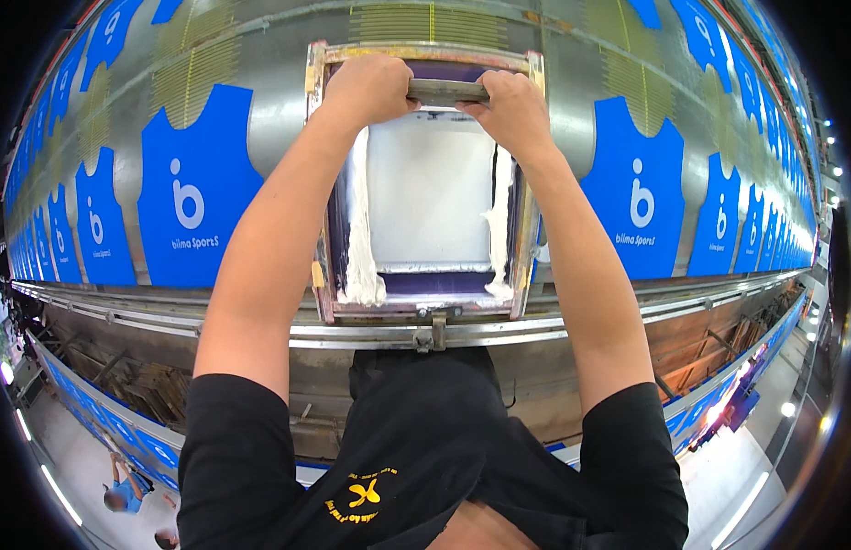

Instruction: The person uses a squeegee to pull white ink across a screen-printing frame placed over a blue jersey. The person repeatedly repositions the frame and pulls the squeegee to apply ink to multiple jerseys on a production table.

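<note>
Both my arms reach forward over a screen printing frame (pixel 533 183). At its far end, my left hand (pixel 370 89) and my right hand (pixel 514 110) are closed round the two ends of a squeegee (pixel 446 90) with a straight, greyish handle. The squeegee lies crosswise; its lower edge is largely hidden. A pale mesh window (pixel 430 192) fills the middle of the frame. Thick white ink (pixel 361 257) is heaped along the left side, with another streak of white ink (pixel 500 247) on the right. A thin white line crosses the mesh at the near end.
Blue cut garment panels with white prints, such as the left panel (pixel 194 174) and the right panel (pixel 638 183), lie flat on the long table on both sides. A metal rail (pixel 242 326) with a clamp (pixel 430 335) runs along its near edge. Another person (pixel 123 495) is at lower left.
</note>
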The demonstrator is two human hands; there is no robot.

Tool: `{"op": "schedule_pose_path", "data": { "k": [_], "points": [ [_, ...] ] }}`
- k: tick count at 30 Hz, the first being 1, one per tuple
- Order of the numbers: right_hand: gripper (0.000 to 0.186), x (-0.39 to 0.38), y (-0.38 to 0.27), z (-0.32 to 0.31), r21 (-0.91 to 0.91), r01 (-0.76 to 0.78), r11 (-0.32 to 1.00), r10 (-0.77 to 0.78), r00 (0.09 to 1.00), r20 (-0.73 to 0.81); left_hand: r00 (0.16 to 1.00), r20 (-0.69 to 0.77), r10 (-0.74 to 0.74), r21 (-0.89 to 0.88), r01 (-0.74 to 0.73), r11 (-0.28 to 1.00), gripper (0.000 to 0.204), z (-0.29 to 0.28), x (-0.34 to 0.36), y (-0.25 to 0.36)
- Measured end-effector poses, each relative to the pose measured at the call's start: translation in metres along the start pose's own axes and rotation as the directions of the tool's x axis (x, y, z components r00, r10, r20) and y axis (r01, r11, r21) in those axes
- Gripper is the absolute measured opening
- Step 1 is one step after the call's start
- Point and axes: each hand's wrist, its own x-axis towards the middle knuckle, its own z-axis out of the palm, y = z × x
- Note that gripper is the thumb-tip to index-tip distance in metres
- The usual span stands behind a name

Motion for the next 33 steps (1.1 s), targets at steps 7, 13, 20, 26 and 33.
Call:
{"op": "schedule_pose_path", "data": {
  "k": [7, 13, 20, 26, 33],
  "points": [
    [0.033, -0.155, -0.045, 0.001, 0.125, 0.057, 0.991, -0.054, 0.998, -0.023, 0.997, 0.072, -0.031, -0.098, 0.038, 0.994, 0.02, 0.054, -0.142, 0.057],
    [0.042, -0.271, -0.084, -0.006, 0.18, 0.025, 0.983, -0.017, 0.999, -0.047, 0.999, -0.027, -0.047, -0.211, 0.04, 0.977, 0.041, 0.098, -0.257, 0.116],
    [0.045, -0.324, -0.093, -0.036, 0.243, 0.059, 0.968, -0.109, 0.974, 0.199, 0.998, -0.029, 0.054, -0.218, -0.059, 0.974, 0.065, 0.088, -0.323, 0.152],
    [0.038, -0.236, -0.055, -0.044, 0.233, 0.134, 0.963, -0.147, 0.988, 0.043, 0.999, 0.032, 0.039, -0.129, -0.034, 0.991, 0.043, 0.034, -0.227, 0.106],
    [0.039, -0.022, 0.005, -0.025, 0.146, 0.011, 0.989, -0.019, 0.998, 0.058, 0.994, 0.105, 0.013, -0.027, -0.01, 1.0, 0.046, -0.018, -0.022, 0.005]
  ]
}}
